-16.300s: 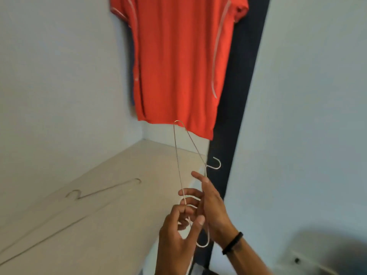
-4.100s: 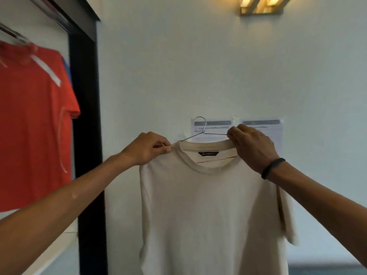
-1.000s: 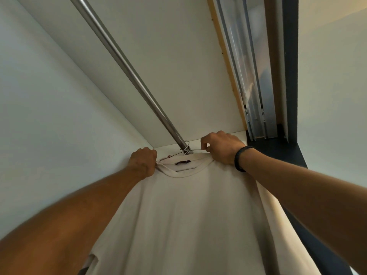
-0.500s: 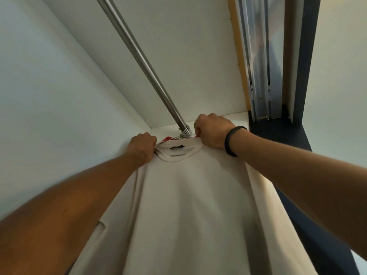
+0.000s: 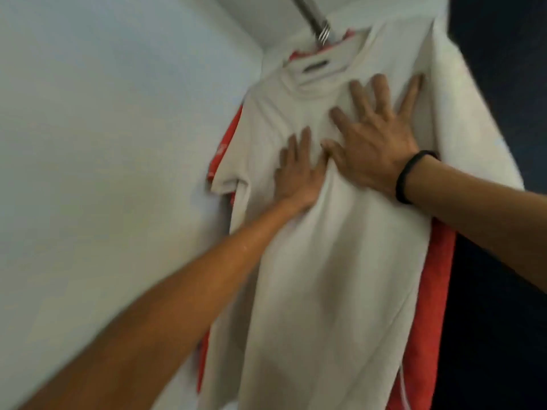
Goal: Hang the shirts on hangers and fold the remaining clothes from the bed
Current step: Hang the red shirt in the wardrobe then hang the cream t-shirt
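Observation:
A cream T-shirt (image 5: 325, 276) hangs on a wire hanger whose hook (image 5: 324, 35) sits over the metal wardrobe rod (image 5: 309, 11). Behind it hangs the red shirt (image 5: 426, 306), showing at both sides. My left hand (image 5: 297, 173) lies flat on the cream shirt's chest, fingers apart. My right hand (image 5: 376, 137), with a black wristband, presses flat just right of it, fingers spread wide. Neither hand grips anything. The hanger's shoulders are hidden inside the shirt.
The white wardrobe wall (image 5: 118, 143) fills the left side, close to the shirts. A dark door frame (image 5: 500, 84) runs down the right edge. The picture is blurred by motion.
Both hands have let go of the shirt's shoulders near the hanger and moved down onto its chest, now laid flat. The view has tilted down from the rod.

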The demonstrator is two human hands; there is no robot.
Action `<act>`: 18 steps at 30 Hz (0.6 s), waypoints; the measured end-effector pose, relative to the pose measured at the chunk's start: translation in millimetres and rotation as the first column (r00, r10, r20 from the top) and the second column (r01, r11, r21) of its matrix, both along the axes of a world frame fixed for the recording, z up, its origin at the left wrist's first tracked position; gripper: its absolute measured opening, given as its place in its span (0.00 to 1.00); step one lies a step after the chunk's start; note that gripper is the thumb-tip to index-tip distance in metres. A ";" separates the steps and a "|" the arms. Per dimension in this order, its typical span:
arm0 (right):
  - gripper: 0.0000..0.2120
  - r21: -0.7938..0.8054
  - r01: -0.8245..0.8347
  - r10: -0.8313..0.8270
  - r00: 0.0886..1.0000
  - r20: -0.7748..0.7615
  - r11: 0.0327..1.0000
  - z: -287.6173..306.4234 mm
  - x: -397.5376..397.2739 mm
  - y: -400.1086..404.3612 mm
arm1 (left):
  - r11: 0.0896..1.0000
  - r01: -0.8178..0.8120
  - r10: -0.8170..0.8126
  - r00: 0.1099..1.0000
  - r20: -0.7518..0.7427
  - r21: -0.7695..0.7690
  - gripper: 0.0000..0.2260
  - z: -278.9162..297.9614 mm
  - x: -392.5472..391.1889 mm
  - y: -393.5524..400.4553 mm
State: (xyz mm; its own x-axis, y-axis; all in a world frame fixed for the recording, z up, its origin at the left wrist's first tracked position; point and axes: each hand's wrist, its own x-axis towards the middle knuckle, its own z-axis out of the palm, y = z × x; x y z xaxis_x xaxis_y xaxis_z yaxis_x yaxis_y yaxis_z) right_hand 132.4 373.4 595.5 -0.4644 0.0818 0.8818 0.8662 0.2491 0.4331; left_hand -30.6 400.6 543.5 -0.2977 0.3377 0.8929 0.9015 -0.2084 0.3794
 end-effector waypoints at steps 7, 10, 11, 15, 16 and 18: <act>0.35 -0.190 -0.061 0.163 0.795 0.584 0.980 -178.5 52.5 2.6 | 0.951 0.014 0.027 0.991 -0.130 0.309 0.22 -218.2 -18.8 -16.9; 0.33 -0.303 -0.071 0.289 0.559 0.777 0.950 -234.5 92.3 4.0 | 0.892 -0.217 0.127 0.962 0.241 0.396 0.16 -275.3 -57.7 -44.6; 0.29 -0.287 -0.055 0.274 0.510 0.815 0.956 -249.6 100.4 4.2 | 0.911 -0.278 0.165 0.923 0.346 0.305 0.18 -292.2 -68.9 -51.9; 0.14 -0.325 -0.146 0.353 0.501 0.790 0.935 -288.2 111.1 15.7 | 0.978 -0.109 0.175 0.890 0.421 -0.176 0.18 -326.5 -89.5 -62.1; 0.14 -0.394 -0.155 0.415 0.513 0.752 0.906 -293.4 111.1 17.4 | 0.971 -0.084 0.173 0.895 0.412 -0.226 0.16 -329.0 -92.0 -61.9; 0.14 -0.536 -0.136 0.515 0.541 0.665 0.833 -304.7 116.0 19.1 | 0.961 -0.040 0.151 0.905 0.398 -0.272 0.10 -333.7 -94.6 -58.5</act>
State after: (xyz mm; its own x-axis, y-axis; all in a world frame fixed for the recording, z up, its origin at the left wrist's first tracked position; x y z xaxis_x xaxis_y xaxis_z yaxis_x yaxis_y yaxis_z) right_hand 248.4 392.5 290.8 -0.9943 0.0049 0.1066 0.0752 0.7406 0.6677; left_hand -125.2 342.1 209.8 -0.6616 0.4853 0.5717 0.6631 0.0227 0.7482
